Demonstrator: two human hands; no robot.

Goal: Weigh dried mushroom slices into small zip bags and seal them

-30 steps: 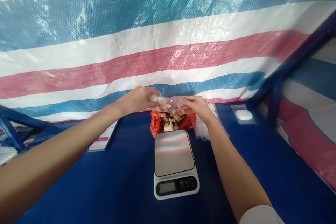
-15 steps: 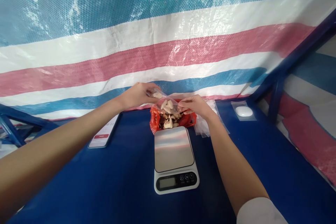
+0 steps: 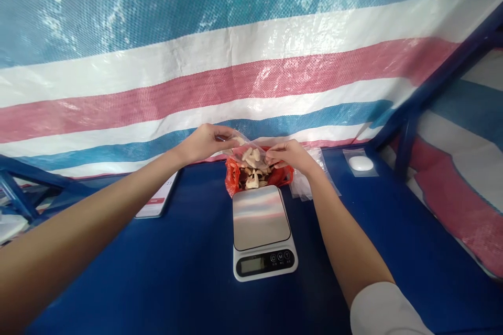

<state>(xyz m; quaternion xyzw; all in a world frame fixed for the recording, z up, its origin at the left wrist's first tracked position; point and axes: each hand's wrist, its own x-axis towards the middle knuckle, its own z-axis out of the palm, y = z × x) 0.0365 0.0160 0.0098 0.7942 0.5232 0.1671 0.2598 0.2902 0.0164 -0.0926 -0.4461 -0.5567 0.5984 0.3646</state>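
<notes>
Between my hands hangs a clear plastic bag (image 3: 252, 157) with several pale dried slices in it. My left hand (image 3: 208, 142) is closed on its upper left side, fingers pinched together. On the bag's right edge, my right hand (image 3: 290, 156) pinches the film. Directly below sits a red plastic bag (image 3: 231, 178), its mouth wide, holding more pale and brown dried slices (image 3: 253, 180) that look like mushroom. A kitchen scale (image 3: 262, 220) with a steel plate stands just in front of the red bag; its plate bears nothing.
A phone (image 3: 157, 201) lies left of the scale, partly under my left forearm. Several clear bags (image 3: 304, 184) lie beside my right wrist. Farther right, a white rounded object (image 3: 361, 163) rests on clear film. Striped sheeting (image 3: 236, 84) rises behind the blue table (image 3: 188, 272).
My left fingers have shifted slightly on the clear bag, and the pale piece near them shows less. My right hand keeps its grip. The camera view has moved a little.
</notes>
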